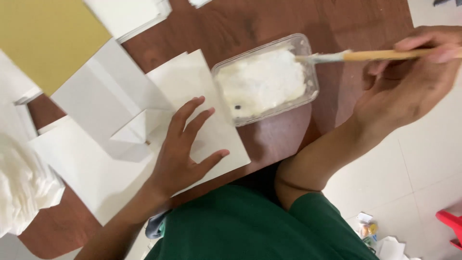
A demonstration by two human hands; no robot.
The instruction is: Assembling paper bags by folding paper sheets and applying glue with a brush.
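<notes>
My left hand (185, 149) lies flat, fingers spread, on a white sheet of paper (202, 86) on the brown wooden table (269, 139). My right hand (409, 79) grips a wooden-handled brush (370, 55) whose bristle end reaches into a clear plastic tub (267, 79) of white paste. The tub stands just to the right of the sheet.
More white sheets (96, 101) overlap to the left, with a yellow board (48, 38) at the far left and crumpled white cloth (19, 188) at the near left edge. Pale floor tiles (423, 159) lie to the right, with small litter (370, 231) and a red object (452, 224).
</notes>
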